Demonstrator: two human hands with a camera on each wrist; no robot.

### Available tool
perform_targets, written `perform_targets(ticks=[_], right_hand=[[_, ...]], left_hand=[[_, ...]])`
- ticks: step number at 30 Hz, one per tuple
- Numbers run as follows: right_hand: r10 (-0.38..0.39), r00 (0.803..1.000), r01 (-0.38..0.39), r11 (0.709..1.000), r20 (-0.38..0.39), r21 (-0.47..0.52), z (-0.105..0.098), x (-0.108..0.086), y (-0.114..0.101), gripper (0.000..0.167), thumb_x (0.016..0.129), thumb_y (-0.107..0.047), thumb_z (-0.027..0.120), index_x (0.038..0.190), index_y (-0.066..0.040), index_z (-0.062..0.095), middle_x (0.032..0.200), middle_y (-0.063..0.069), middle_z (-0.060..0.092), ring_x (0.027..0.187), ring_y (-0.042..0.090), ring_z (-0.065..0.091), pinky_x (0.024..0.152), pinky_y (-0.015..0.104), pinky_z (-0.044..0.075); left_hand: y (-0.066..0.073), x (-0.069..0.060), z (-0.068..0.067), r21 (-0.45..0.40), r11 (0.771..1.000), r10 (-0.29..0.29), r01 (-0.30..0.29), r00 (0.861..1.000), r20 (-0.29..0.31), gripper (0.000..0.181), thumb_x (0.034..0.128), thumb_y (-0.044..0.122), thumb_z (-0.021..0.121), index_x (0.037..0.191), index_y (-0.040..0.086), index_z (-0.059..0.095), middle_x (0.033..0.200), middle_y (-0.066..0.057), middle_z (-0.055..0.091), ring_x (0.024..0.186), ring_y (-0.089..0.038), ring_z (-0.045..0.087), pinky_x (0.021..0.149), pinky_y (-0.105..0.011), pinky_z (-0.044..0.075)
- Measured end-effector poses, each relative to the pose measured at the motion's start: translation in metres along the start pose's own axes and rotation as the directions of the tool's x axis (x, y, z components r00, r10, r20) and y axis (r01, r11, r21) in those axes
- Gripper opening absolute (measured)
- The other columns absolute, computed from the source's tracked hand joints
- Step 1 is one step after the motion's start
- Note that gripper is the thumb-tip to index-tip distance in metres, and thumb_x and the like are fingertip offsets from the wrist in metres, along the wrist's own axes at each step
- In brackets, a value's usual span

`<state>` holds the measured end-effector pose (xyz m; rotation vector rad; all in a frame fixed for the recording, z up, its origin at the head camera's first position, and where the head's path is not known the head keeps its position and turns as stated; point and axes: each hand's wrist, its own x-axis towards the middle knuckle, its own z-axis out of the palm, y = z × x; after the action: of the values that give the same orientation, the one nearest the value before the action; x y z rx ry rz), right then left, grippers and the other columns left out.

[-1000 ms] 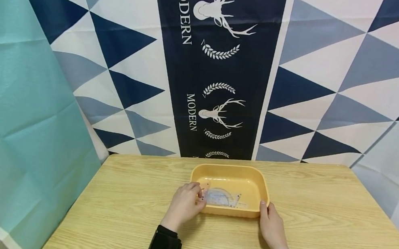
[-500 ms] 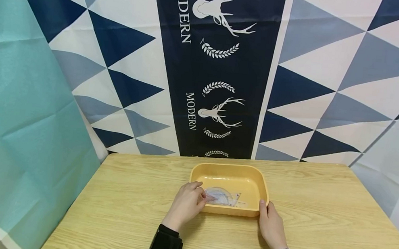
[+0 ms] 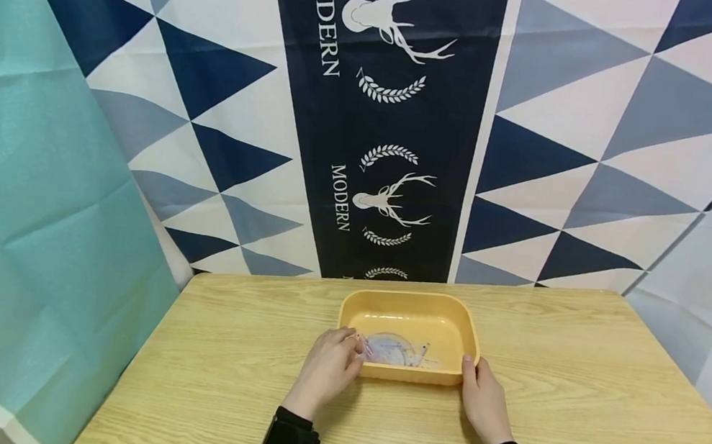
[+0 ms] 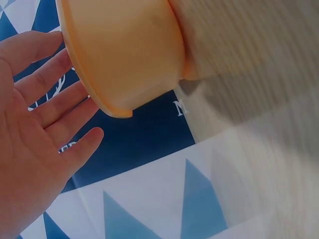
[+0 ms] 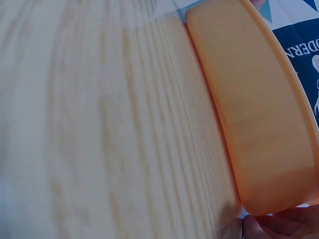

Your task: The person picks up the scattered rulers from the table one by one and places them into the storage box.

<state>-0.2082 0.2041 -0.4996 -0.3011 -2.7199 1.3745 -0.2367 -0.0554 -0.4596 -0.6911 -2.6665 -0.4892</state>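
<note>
A yellow plastic tray [image 3: 405, 373] stands on the table. In it lie a clear protractor [image 3: 390, 347] and a narrow clear strip [image 3: 423, 352], perhaps a ruler. My left hand [image 3: 329, 364] reaches over the near left corner and pinches a small clear piece with pinkish marks, seemingly a set square [image 3: 366, 352]. In the left wrist view its fingertips pass behind the tray rim [image 4: 75, 64], which hides the pinch. My right hand [image 3: 485, 400] grips the near right corner, thumb over the rim. Only its fingers [image 5: 286, 223] show at the bottom of the right wrist view.
The wooden table [image 3: 238, 354] extends on both sides of the tray. A patterned cloth [image 3: 213, 91] with a dark deer panel hangs behind its far edge. A teal cloth [image 3: 51, 204] hangs along the left side.
The clear piece at my left fingers has tilted and turned, from raised to lower, then back left with the hand. My right hand and the tray have stayed in place.
</note>
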Motion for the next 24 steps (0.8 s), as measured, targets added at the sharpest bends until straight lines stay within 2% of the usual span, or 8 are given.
perform_targets(ticks=[4,11,18,24], right_hand=[[0.003,1.0,-0.003,1.0,0.005,-0.004,-0.0003,0.0002,-0.0011,0.067,0.097,-0.046,0.012,0.132,0.007,0.032,0.131,0.033,0.04,0.12,0.046,0.039,0.096,0.056,0.035],[0.008,1.0,-0.008,1.0,0.006,-0.025,-0.0006,0.0,-0.0046,0.066,0.097,-0.044,0.011,0.13,0.009,0.034,0.128,0.034,0.041,0.118,0.047,0.041,0.093,0.056,0.037],[-0.019,1.0,0.02,0.999,0.008,-0.045,0.0008,-0.0013,-0.0072,0.065,0.098,-0.044,0.013,0.126,0.009,0.036,0.124,0.035,0.045,0.113,0.048,0.044,0.088,0.055,0.039],[-0.02,0.998,0.022,0.998,0.052,-0.051,-0.001,0.0002,-0.0087,0.068,0.097,-0.046,0.011,0.13,0.01,0.032,0.129,0.035,0.04,0.118,0.049,0.039,0.093,0.057,0.035]], left_hand=[[-0.0029,-0.0066,-0.0011,-0.017,0.999,-0.037,0.037,0.999,0.004,0.009,0.0839,0.021,0.061,0.083,0.013,0.065,0.117,-0.012,0.059,0.113,-0.026,0.053,0.1,-0.041,0.038],[-0.0055,-0.0109,-0.0017,-0.009,0.995,-0.095,0.095,0.996,0.0,0.01,0.083,0.024,0.064,0.078,0.015,0.064,0.116,-0.011,0.06,0.111,-0.026,0.054,0.097,-0.041,0.039],[-0.0063,-0.0111,0.0001,-0.002,0.995,-0.097,0.097,0.995,-0.028,0.008,0.0839,0.019,0.063,0.078,0.014,0.062,0.109,-0.008,0.061,0.108,-0.024,0.055,0.095,-0.04,0.041],[-0.0056,-0.0104,-0.0014,-0.01,0.993,-0.119,0.118,0.993,-0.01,0.009,0.0854,0.02,0.061,0.082,0.012,0.063,0.111,-0.01,0.061,0.109,-0.025,0.055,0.095,-0.041,0.041]])
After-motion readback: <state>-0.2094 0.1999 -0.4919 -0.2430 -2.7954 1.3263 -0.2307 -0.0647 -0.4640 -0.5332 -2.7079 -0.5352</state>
